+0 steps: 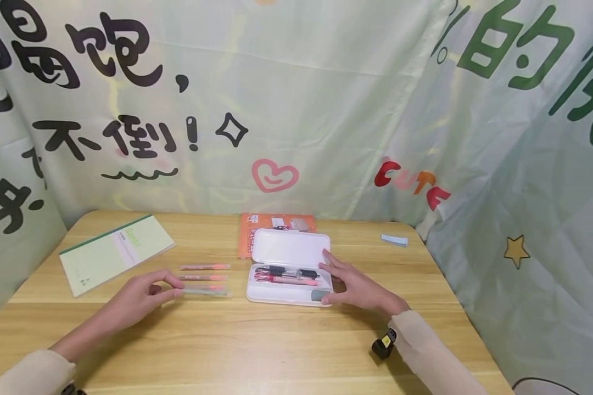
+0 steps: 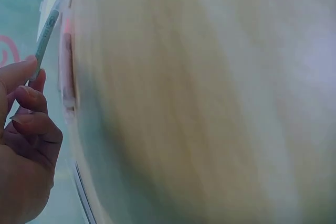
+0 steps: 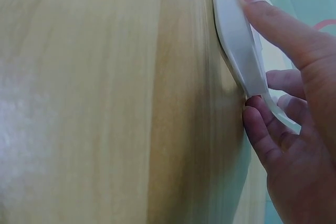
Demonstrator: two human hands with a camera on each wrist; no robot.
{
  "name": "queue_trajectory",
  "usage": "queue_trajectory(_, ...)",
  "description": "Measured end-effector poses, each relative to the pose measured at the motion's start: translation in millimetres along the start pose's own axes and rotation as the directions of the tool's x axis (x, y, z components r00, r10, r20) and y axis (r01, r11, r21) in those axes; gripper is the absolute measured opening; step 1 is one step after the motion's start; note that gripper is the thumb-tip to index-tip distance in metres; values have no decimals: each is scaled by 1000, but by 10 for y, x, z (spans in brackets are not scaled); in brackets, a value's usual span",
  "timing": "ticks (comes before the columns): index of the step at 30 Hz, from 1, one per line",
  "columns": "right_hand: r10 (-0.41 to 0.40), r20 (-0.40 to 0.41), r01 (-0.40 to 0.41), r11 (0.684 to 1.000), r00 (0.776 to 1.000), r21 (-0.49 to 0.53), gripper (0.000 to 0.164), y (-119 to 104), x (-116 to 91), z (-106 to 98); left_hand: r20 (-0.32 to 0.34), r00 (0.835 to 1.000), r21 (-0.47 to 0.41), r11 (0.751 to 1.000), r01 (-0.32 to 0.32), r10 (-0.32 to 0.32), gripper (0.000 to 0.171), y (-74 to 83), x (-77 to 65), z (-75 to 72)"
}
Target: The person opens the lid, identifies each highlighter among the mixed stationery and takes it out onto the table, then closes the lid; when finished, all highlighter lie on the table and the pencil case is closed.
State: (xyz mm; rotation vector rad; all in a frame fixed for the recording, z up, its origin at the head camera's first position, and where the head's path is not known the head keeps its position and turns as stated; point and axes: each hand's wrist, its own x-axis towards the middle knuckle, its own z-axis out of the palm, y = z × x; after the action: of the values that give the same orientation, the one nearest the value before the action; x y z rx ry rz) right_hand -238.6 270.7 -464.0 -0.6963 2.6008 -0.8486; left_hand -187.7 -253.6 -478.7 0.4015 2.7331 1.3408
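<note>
My left hand (image 1: 140,299) pinches one end of a slim grey-green pen (image 2: 47,35) between thumb and fingers. Just beyond it, several pens with pinkish ends (image 1: 205,267) lie in rows on the table. In the head view an open white pencil case (image 1: 279,294) is at the centre, its lid (image 1: 291,247) leaning back. Black and pink pens (image 1: 289,280) lie in it, with a small grey piece (image 1: 318,295) at its right end. My right hand (image 1: 361,285) holds the case's right end, thumb on the near rim, fingers by the lid and hinge side.
An orange packet or booklet (image 1: 244,236) lies partly behind the case lid. A pale green notebook (image 1: 101,258) is at the table's back left. A small light-blue strip (image 1: 394,240) lies at the back right. Printed cloth (image 1: 326,109) hangs behind the table (image 1: 257,345).
</note>
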Motion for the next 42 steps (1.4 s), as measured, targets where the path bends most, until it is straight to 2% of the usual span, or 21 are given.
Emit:
queue_trajectory(9,5,4,-5,1000,1000,6,95,-15,-1,1,0,1000,54,998,28,-28,9,-107,-98,-47)
queue_trajectory(16,-20,4,20,1000,1000,12,94,-27,-10,-9,5,1000,140,990,5,-6,12,-157,-95,-30)
queue_trajectory(24,-4,4,4,1000,1000,27,94,-39,-11,-11,2,998,151,986,-67,67,13,-190,-83,11)
queue_trajectory(42,-8,3,8,1000,1000,23,93,-28,-5,-13,4,997,171,983,-70,71,13,-163,-80,12)
